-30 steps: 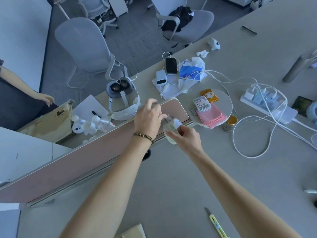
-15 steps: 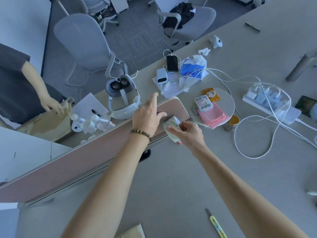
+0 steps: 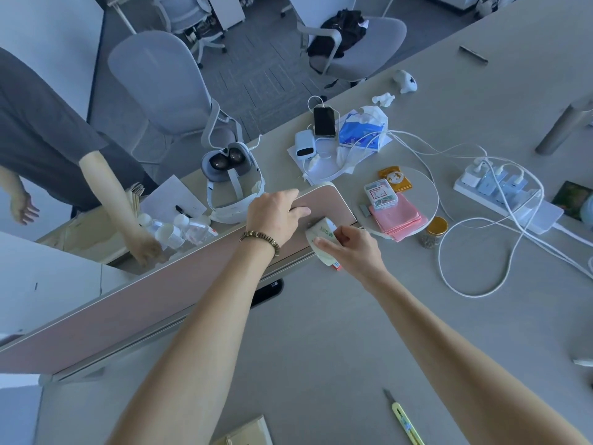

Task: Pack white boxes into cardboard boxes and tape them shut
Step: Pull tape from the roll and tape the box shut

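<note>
A: We had the tape roll at the near end of the pink divider, just above the surface, didn't we?

B: Yes. Our right hand pinched it, fingers curled round its rim. A small red piece showed under the roll; we could not tell what it was.

A: And our left hand?

B: Its grip lay loose on the divider's top corner, fingers fairly straight, holding nothing. A bead bracelet sat on that wrist.

A: What was around us?

B: Just right of the roll, a round stand carried pink sheets, a clear case and a gold packet. A small jar stood beside it. Further right, a power strip with white cables.

A: Beyond the divider?

B: A headset, bottles, a phone and tissues. Another person's hand reached down by the bottles.

A: Nearest us?

B: A yellow cutter lay on the surface.
</note>
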The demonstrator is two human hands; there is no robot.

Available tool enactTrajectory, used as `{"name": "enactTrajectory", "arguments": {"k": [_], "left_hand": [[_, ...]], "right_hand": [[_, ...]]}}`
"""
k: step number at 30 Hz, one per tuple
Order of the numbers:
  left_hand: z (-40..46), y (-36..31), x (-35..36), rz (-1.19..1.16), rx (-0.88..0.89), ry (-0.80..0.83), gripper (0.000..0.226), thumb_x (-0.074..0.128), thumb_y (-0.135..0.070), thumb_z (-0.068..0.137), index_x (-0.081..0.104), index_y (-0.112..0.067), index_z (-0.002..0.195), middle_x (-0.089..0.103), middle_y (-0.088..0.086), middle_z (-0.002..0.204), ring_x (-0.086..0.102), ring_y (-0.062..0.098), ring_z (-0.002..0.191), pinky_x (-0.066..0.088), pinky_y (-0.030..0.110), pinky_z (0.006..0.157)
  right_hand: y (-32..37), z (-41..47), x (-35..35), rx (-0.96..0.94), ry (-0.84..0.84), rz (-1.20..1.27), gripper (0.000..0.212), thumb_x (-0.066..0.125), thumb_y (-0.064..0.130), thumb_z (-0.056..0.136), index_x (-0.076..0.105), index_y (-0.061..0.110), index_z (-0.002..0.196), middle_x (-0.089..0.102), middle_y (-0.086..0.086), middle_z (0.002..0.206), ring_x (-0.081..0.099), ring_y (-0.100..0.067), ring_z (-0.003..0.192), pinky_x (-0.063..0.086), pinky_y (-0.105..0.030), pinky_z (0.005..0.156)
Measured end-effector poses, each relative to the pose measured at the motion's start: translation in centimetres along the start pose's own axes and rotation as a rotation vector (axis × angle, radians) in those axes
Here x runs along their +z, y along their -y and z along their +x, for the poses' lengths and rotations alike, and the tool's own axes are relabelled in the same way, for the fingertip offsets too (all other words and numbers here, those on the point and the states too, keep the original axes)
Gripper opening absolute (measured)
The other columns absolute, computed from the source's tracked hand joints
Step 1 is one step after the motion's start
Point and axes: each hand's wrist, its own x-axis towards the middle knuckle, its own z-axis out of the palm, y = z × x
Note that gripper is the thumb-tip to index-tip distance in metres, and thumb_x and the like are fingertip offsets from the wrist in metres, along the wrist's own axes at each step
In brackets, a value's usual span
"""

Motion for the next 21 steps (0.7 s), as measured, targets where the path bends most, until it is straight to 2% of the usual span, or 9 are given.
{"name": "enactTrajectory", "arguments": {"k": [4,6,7,8,11,13,16,18,21], "left_hand": [[-0.6,0.0,0.3,0.019,0.005,-0.037,0.045,0.067,-0.044,0.091,0.035,-0.016,0.073,0.042,-0.002,0.057,0.05,0.032,0.068,0.032,0.033,0.058],[-1.1,-0.1,0.5,0.02,0.04,-0.067,0.032,0.067,-0.04,0.091,0.049,-0.015,0.09,0.059,0.0,0.076,0.059,0.032,0.082,0.041,0.035,0.065],[-1.3,0.0,0.7,0.007,0.06,-0.077,0.03,0.068,-0.037,0.09,0.055,-0.014,0.106,0.065,0.003,0.094,0.061,0.031,0.094,0.045,0.038,0.074],[-1.6,0.1,0.9,-0.014,0.082,-0.079,0.04,0.069,-0.034,0.09,0.055,-0.014,0.122,0.066,0.005,0.112,0.06,0.03,0.107,0.045,0.039,0.088],[-3.7,0.9,1.2,-0.042,0.126,-0.108,0.067,0.068,-0.026,0.091,0.037,-0.011,0.149,0.05,0.006,0.146,0.04,0.026,0.139,0.023,0.039,0.118],[-5.8,1.8,1.4,-0.006,0.126,-0.133,0.071,0.067,-0.025,0.092,0.031,-0.011,0.152,0.035,0.007,0.157,0.023,0.027,0.15,0.013,0.042,0.123],[-9.8,3.3,1.5,-0.024,0.125,-0.152,0.067,0.067,-0.025,0.092,0.038,-0.01,0.15,0.031,0.012,0.159,0.018,0.029,0.151,0.013,0.044,0.124],[-13.0,4.3,1.4,-0.073,0.101,-0.12,0.062,0.065,-0.025,0.093,0.042,-0.01,0.148,0.033,0.012,0.158,0.019,0.028,0.151,0.011,0.041,0.125],[-18.1,5.5,2.0,-0.104,0.038,-0.059,0.057,0.06,-0.029,0.096,0.042,-0.012,0.148,0.033,0.008,0.159,0.019,0.025,0.151,0.008,0.038,0.124]], "right_hand": [[0.3,-0.2,0.1,-0.047,-0.017,-0.067,0.038,0.077,0.047,0.082,0.063,0.012,0.087,0.058,0.009,0.075,0.054,-0.013,0.074,0.04,-0.026,0.061],[0.5,-0.4,0.0,-0.066,-0.028,-0.047,0.036,0.077,0.047,0.082,0.067,0.016,0.099,0.066,0.008,0.09,0.061,-0.013,0.087,0.044,-0.026,0.071],[0.6,-0.5,-0.2,-0.078,-0.037,-0.027,0.036,0.077,0.046,0.083,0.068,0.017,0.103,0.067,0.007,0.096,0.063,-0.013,0.091,0.045,-0.026,0.075],[0.7,-0.6,-0.3,-0.09,-0.051,-0.006,0.035,0.076,0.043,0.084,0.068,0.018,0.106,0.068,0.005,0.099,0.064,-0.014,0.093,0.048,-0.027,0.075],[0.9,-1.2,-1.0,-0.132,-0.116,0.009,0.034,0.076,0.037,0.085,0.068,0.017,0.11,0.066,0.006,0.105,0.064,-0.014,0.098,0.052,-0.03,0.074],[0.8,-2.0,-1.4,-0.171,-0.179,-0.005,0.031,0.076,0.036,0.084,0.068,0.018,0.108,0.064,0.008,0.105,0.061,-0.012,0.102,0.044,-0.023,0.078],[0.9,-4.1,-1.6,-0.217,-0.191,-0.036,0.022,0.074,0.031,0.086,0.071,0.019,0.105,0.061,0.004,0.104,0.061,-0.009,0.094,0.038,-0.005,0.067],[0.7,-6.0,-1.2,-0.241,-0.155,-0.082,0.017,0.072,0.027,0.088,0.071,0.019,0.103,0.06,0.002,0.103,0.061,-0.005,0.083,0.038,-0.003,0.063],[-0.1,-9.5,0.1,-0.237,-0.033,-0.14,0.012,0.07,0.026,0.09,0.072,0.018,0.098,0.065,0.006,0.097,0.065,-0.008,0.084,0.038,-0.004,0.066]]}}
